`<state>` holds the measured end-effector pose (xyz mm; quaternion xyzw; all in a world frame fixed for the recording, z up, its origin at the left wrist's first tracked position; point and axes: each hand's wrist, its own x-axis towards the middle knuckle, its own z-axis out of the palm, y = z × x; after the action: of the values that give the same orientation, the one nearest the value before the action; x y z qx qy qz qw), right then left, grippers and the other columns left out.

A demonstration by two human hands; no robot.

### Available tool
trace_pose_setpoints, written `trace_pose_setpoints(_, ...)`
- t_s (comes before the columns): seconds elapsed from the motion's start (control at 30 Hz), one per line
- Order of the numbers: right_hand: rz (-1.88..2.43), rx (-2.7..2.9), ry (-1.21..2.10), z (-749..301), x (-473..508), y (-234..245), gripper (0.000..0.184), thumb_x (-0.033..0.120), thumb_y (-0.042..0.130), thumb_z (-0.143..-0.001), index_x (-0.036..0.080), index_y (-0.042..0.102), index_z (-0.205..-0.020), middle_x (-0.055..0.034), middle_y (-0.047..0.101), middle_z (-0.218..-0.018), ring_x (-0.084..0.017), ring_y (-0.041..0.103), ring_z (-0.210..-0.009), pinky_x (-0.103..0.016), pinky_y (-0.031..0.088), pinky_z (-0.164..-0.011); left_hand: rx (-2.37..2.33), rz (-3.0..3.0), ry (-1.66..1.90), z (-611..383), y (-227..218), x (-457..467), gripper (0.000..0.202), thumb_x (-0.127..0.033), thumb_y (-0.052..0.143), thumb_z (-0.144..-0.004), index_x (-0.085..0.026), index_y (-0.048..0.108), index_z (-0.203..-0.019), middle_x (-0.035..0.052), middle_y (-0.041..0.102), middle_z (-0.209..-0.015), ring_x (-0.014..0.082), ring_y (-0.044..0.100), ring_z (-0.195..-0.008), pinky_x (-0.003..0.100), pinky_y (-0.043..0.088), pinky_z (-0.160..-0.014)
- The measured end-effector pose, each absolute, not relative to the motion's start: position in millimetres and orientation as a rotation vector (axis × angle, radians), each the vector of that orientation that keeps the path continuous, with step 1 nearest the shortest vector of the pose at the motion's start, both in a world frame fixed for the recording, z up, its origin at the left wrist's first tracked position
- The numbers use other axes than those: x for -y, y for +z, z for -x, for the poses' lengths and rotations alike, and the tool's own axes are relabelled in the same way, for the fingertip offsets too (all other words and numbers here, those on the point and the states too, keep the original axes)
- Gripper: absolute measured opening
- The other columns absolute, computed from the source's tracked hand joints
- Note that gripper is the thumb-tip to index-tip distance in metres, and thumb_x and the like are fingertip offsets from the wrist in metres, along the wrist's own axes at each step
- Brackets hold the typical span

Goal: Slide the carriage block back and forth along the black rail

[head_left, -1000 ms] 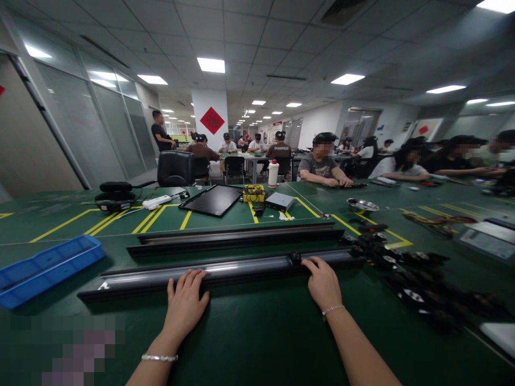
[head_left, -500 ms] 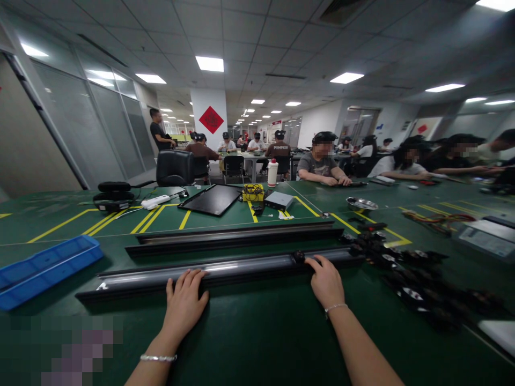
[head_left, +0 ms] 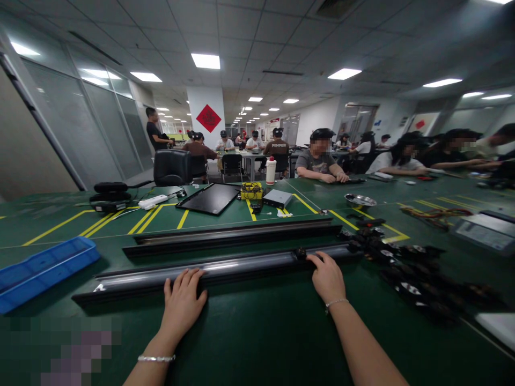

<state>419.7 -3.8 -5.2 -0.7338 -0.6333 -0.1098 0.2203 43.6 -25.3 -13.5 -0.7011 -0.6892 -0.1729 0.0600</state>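
Note:
A long dark channel-shaped rail [head_left: 241,267] lies across the green table in front of me. My left hand [head_left: 183,300] rests on its near edge left of the middle, fingers spread and flat. A small round black part [head_left: 300,253] sits in the rail's channel, right of the middle. Close against its right side are the fingertips of my right hand [head_left: 328,279], stretched over the rail's near edge; the thumb is hidden. Behind it lies a second dark rail [head_left: 237,234], roughly parallel. A heap of small black parts [head_left: 406,268] spreads from the rail's right end.
A blue plastic tray [head_left: 48,268] is at the left. Farther back are a black panel [head_left: 209,198], a grey box [head_left: 277,198], a yellow item with cables [head_left: 251,191], a bottle [head_left: 271,171] and a metal bowl [head_left: 361,200]. A person [head_left: 319,158] sits across the table.
The small black part and my right hand have shifted slightly right along the rail. My left hand stays on the rail. The whole view has shifted a little.

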Motion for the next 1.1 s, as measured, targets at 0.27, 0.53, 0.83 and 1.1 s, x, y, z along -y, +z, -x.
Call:
trace_pose_setpoints(0.27,2.042,1.764,-0.317,-421.3,5.2,-3.7,0.046,0.004,0.037,-0.071,0.024,0.063,-0.102,-0.0063,0.052,-0.113,-0.021,0.045,-0.107,-0.033,0.037,-0.087,2.094,2.12,-0.506,-44.3,-11.7,25.3,0.042,-0.027,0.04,-0.075,-0.027,0.049,-0.117,0.0048,0.05,-0.127,0.0244,0.033,-0.123,0.056,0.008,-0.102)
trace_pose_setpoints(0.53,2.004,1.723,-0.273,-420.0,2.0,-7.1,0.047,0.002,0.037,-0.068,0.024,0.064,-0.1,-0.0059,0.054,-0.11,-0.02,0.043,-0.108,-0.032,0.034,-0.09,2.087,2.102,-0.496,-44.2,-15.0,25.2,0.043,-0.026,0.04,-0.075,-0.025,0.049,-0.118,0.0057,0.051,-0.125,0.0241,0.034,-0.122,0.054,0.007,-0.103)
trace_pose_setpoints(0.83,2.024,1.702,-0.221,-418.9,2.1,-4.7,0.045,0.003,0.039,-0.068,0.024,0.064,-0.099,-0.0057,0.053,-0.11,-0.02,0.044,-0.107,-0.032,0.033,-0.09,2.077,2.067,-0.482,-47.0,-12.0,26.6,0.042,-0.026,0.04,-0.075,-0.024,0.05,-0.116,0.0056,0.053,-0.122,0.0237,0.036,-0.12,0.053,0.01,-0.103)
trace_pose_setpoints(1.1,2.026,1.654,-0.23,-419.4,2.8,-4.3,0.044,0.003,0.038,-0.068,0.023,0.064,-0.098,-0.0058,0.053,-0.11,-0.019,0.046,-0.105,-0.031,0.034,-0.089,2.059,2.07,-0.498,-44.7,-14.3,26.1,0.043,-0.026,0.041,-0.075,-0.025,0.05,-0.117,0.0056,0.053,-0.122,0.0231,0.037,-0.119,0.053,0.008,-0.104)
